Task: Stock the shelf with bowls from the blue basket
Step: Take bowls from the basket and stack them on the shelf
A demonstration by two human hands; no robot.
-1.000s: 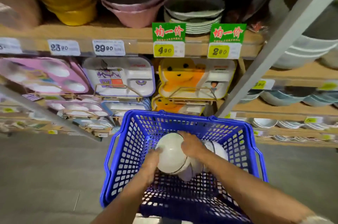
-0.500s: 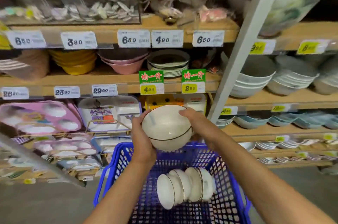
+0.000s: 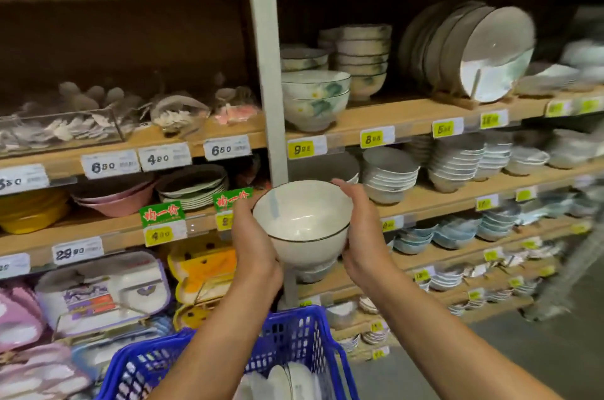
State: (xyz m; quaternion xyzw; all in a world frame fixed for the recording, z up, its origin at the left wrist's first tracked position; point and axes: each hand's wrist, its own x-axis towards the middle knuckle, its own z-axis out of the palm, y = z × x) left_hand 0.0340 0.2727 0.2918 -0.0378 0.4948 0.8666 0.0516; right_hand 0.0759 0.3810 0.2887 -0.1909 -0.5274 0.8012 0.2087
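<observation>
Left hand (image 3: pixel 256 249) and right hand (image 3: pixel 364 236) clamp the upright bowl (image 3: pixel 300 220) between them, fingers curled round its sides, above the basket (image 3: pixel 287 331), near the shelf (image 3: pixel 434 191).

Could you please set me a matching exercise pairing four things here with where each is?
1 white bowl
2 blue basket
3 yellow bowls
4 grey plates

A on edge on a right-hand shelf
B held between left hand and right hand
C at the bottom of the view
D stacked on a left-hand shelf

Pairs: 1-B, 2-C, 3-D, 4-A
</observation>
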